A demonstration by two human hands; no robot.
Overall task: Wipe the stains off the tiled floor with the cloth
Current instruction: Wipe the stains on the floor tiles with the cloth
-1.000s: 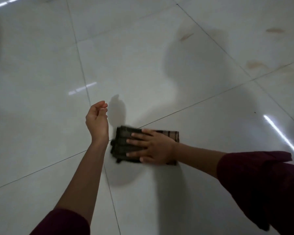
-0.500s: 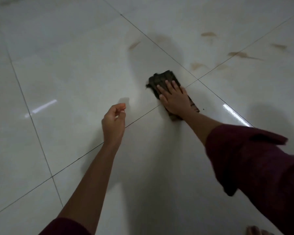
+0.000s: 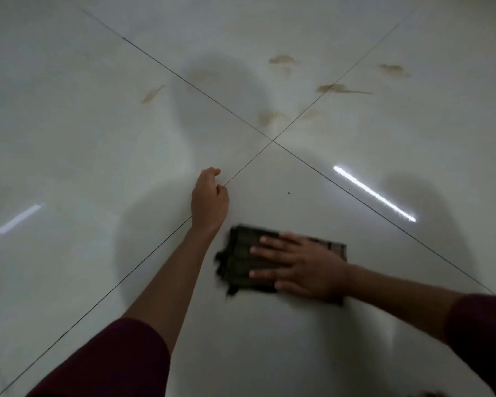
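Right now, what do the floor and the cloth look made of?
Floor: pale glossy tile, probably glazed ceramic or porcelain; it mirrors the strip lights sharply and thin dark grout lines divide it.
Cloth: dark woven fabric with a faint check pattern and a frayed, ragged edge, matte; the fibre cannot be told. The right hand lies flat on it.

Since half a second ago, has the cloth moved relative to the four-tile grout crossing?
Yes. The cloth, pressed flat under the right hand, was just left of the grout crossing; now it lies well nearer the person, away from the stains.
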